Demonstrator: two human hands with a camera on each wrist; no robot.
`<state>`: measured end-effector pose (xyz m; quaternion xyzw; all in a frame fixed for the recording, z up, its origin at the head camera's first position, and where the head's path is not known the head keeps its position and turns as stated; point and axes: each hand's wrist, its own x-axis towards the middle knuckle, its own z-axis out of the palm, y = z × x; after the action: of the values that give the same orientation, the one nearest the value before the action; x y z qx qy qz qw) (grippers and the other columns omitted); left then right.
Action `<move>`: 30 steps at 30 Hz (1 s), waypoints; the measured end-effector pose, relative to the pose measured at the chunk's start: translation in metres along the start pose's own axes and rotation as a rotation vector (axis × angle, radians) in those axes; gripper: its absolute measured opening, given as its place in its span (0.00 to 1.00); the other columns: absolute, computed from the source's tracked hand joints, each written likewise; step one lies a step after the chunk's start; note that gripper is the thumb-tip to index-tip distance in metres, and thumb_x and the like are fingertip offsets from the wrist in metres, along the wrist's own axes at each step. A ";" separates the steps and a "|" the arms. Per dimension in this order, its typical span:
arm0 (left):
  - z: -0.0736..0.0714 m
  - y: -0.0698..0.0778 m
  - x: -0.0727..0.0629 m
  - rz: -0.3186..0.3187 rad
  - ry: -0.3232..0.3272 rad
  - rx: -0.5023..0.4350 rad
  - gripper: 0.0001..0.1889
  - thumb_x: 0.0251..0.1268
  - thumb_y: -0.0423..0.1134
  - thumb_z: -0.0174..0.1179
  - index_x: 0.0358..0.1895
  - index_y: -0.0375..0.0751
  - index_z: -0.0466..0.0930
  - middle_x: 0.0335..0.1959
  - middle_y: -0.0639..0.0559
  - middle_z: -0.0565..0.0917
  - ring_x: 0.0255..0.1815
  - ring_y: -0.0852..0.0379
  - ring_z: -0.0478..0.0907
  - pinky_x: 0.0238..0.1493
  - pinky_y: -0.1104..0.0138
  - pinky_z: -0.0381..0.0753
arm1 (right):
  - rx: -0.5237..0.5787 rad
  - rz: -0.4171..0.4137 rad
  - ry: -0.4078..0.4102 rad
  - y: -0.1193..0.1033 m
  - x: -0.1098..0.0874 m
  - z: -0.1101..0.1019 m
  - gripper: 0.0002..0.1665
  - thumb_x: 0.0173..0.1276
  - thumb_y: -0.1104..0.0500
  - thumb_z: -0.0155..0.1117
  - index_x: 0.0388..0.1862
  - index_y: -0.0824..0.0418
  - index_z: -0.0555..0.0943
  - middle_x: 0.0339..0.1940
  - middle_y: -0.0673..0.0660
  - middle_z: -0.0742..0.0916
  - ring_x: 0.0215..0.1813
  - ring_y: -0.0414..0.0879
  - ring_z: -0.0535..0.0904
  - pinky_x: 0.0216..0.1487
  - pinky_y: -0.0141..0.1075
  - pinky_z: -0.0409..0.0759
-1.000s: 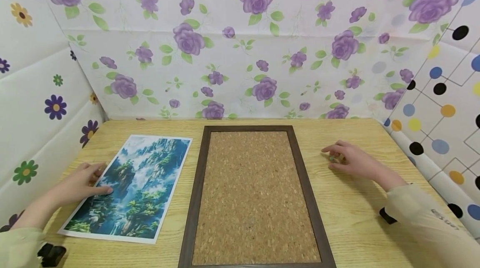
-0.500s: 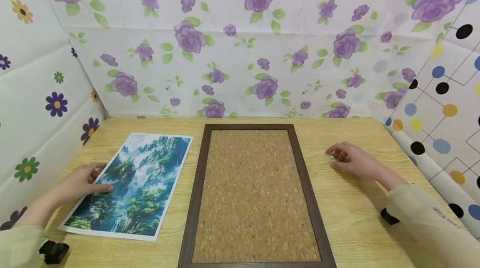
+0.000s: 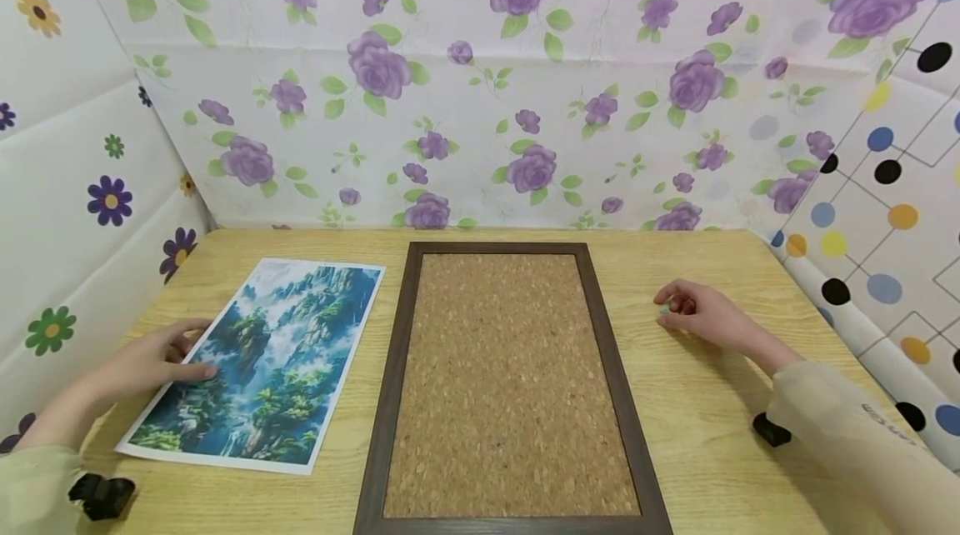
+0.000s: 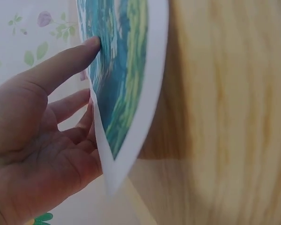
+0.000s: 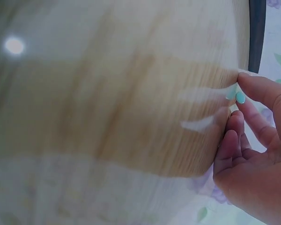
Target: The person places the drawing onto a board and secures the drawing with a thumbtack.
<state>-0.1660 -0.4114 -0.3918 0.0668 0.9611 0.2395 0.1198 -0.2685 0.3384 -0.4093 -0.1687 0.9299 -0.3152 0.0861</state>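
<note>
The landscape print (image 3: pixel 270 368), a white-bordered sheet of misty blue-green cliffs and trees, lies on the left part of the pale wooden table (image 3: pixel 630 268), tilted slightly and set apart from the cork board (image 3: pixel 510 385). The left hand (image 3: pixel 153 362) pinches the print at its left edge: in the left wrist view the thumb presses on the painted face while the fingers sit behind the sheet, and the near corner appears raised off the wood. The cork board, in a dark brown frame (image 3: pixel 618 385), lies in the middle, between the two hands. To the right of the frame, the right hand (image 3: pixel 708 317) is low over the table with its fingers bent and the thumb and forefinger tips close together. A small turquoise piece (image 5: pixel 240 97) shows at those fingertips; I cannot tell whether it is pinched or merely touched. The tabletop near the right hand mirrors the fingers. Both arms wear pale sleeves (image 3: pixel 832 418), with a dark device (image 3: pixel 772 429) at each wrist. Behind the table hangs a white cloth (image 3: pixel 465 135) printed with purple roses.
</note>
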 end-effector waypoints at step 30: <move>-0.010 -0.024 -0.006 -0.049 -0.101 -0.266 0.37 0.73 0.43 0.58 0.78 0.37 0.52 0.54 0.41 0.79 0.42 0.75 0.76 0.43 0.74 0.81 | -0.009 0.046 0.015 -0.001 0.001 0.000 0.11 0.73 0.55 0.62 0.47 0.60 0.79 0.35 0.58 0.81 0.27 0.41 0.72 0.27 0.32 0.74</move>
<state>-0.1649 -0.4383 -0.3937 0.0386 0.9151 0.3580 0.1815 -0.2687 0.3371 -0.4090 -0.1453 0.9356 -0.3101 0.0854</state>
